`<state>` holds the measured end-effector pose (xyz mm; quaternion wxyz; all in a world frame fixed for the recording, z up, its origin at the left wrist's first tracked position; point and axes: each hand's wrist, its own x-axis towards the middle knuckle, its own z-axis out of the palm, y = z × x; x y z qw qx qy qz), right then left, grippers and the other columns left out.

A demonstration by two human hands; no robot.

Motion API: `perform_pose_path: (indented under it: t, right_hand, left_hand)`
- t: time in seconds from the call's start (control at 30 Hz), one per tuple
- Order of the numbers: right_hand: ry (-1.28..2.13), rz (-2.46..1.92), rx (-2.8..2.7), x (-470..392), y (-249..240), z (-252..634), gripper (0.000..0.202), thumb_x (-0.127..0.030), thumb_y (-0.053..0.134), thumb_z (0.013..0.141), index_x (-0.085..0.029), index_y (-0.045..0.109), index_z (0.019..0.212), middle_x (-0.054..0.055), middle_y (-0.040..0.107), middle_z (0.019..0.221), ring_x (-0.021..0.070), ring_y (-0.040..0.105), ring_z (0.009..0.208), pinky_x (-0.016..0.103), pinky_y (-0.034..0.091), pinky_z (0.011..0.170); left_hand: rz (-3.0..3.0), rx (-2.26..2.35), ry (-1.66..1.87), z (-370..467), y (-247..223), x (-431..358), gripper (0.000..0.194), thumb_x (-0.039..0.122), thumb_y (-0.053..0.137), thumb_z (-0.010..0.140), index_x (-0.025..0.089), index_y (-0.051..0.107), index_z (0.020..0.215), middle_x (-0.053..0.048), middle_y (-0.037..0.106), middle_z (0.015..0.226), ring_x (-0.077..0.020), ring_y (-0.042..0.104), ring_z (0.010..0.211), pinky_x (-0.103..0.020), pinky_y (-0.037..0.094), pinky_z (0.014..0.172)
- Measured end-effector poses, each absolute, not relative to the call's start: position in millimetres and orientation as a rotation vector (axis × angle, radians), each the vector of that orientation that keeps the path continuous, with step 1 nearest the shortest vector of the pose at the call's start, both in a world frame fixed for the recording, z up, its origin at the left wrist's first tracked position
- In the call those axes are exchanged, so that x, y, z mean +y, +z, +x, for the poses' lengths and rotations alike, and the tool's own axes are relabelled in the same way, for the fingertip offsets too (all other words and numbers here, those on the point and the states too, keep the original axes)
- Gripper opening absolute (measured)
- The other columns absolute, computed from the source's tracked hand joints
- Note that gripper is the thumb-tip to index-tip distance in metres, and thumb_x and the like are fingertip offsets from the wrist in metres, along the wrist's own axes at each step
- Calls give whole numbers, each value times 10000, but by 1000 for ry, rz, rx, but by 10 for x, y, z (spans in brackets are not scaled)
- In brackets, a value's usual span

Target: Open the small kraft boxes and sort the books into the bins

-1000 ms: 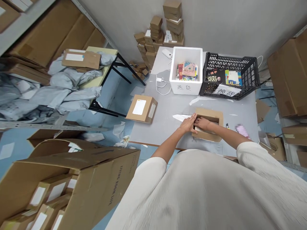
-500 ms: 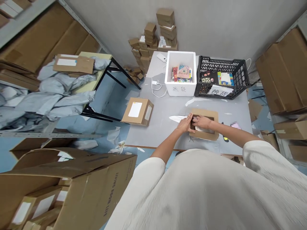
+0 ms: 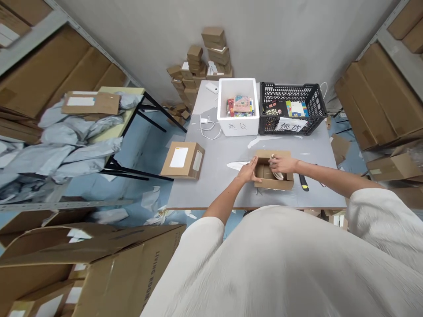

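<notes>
A small open cardboard box [image 3: 284, 184] stands on the grey table [image 3: 218, 189] in front of me. My left hand [image 3: 248, 171] grips its left wall, thumb at the near side and fingers on the far side. Over the box's opening, my right hand [image 3: 280, 164] is closed on a pale, bent item [image 3: 278, 175], perhaps paper or a thin book; its exact nature is unclear. Brown cardboard shows inside the box beneath it. A black and yellow cutter [image 3: 303, 182] lies to the right of the box.
Behind are a white foam box [image 3: 238, 125] and a black crate [image 3: 317, 125], both holding books. A labelled carton [image 3: 183, 160] sits at the table's left edge. Grey parcels [image 3: 49, 152] cover a side table, and a large carton [image 3: 125, 268] stands at lower left.
My right hand has lifted the pale item from lying flat in the box to a raised, bent position. My left hand stays on the left wall. The view has shifted.
</notes>
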<state>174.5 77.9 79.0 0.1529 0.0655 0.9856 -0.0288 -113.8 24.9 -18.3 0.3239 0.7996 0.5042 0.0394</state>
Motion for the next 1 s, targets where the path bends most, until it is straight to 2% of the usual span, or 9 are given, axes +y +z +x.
perform_pose_path:
  t: [0.07,0.13,0.3,0.43,0.53,0.63,0.77,0.87,1.0]
  right_hand:
    - [-138,233,2807,768,850,1811,340,-98,562,1014,-275,798,1184,80,796,1060,304,517,1330,511,296,1266]
    - [-181,279,2803,767,947,1881,361,-89,502,1040,-276,782,1170,72,763,963,303,536,1252,511,276,1285]
    - [-200,396,2962,815,1395,2224,363,-94,434,1086,-278,743,1138,94,757,1124,312,553,1231,530,312,1267]
    - [-257,803,3090,813,1755,2706,338,-136,447,1104,-292,730,1201,90,746,1345,309,580,1318,535,375,1228]
    - [-284,1427,3114,705,1770,3053,259,-308,498,1131,-243,746,1166,114,785,1170,305,677,1174,507,466,1144]
    - [-518,2227,3009,506,1484,3278,324,-508,654,1055,-213,751,1146,87,792,1024,287,729,1023,444,557,1023]
    - [-1169,3104,2649,187,825,3386,598,-680,731,932,-186,709,1268,126,808,1168,281,758,1050,421,612,954]
    - [-1458,3581,2045,-61,321,3385,672,-715,775,834,-187,683,1239,130,811,1133,265,763,1027,398,628,908]
    - [-1575,3770,1308,-374,-204,3302,574,-656,776,802,-196,660,1124,125,806,1035,266,769,963,382,645,820]
  left_hand:
    - [2107,1317,98,-1149,-181,253,1642,786,953,649,292,-78,1828,-218,9,1896,-479,545,1545,-487,466,1188]
    - [2106,1316,81,-1160,-171,256,1630,792,945,654,296,-70,1829,-214,20,1898,-471,547,1546,-481,471,1181]
    - [2111,1335,41,-1169,-117,257,1616,807,936,657,281,-43,1831,-219,57,1897,-467,578,1514,-482,473,1183]
    - [2115,1344,3,-1169,-82,271,1611,803,938,653,293,-35,1831,-205,68,1900,-460,584,1508,-467,495,1155]
    - [2107,1357,-38,-1171,-60,281,1605,805,933,662,291,-41,1831,-211,51,1899,-460,620,1462,-461,515,1113]
    - [2106,1371,-61,-1168,-28,282,1591,817,920,671,303,-41,1831,-196,34,1903,-455,641,1427,-456,524,1092]
    - [2106,1399,-105,-1154,17,276,1577,819,917,669,318,-22,1833,-180,26,1907,-455,677,1362,-468,526,1091]
    - [2117,1401,-126,-1146,31,280,1553,843,893,685,307,-2,1835,-184,31,1907,-466,656,1396,-470,520,1100]
    - [2144,1415,-150,-1142,19,286,1533,882,857,692,285,31,1837,-200,50,1903,-493,614,1442,-483,512,1111]
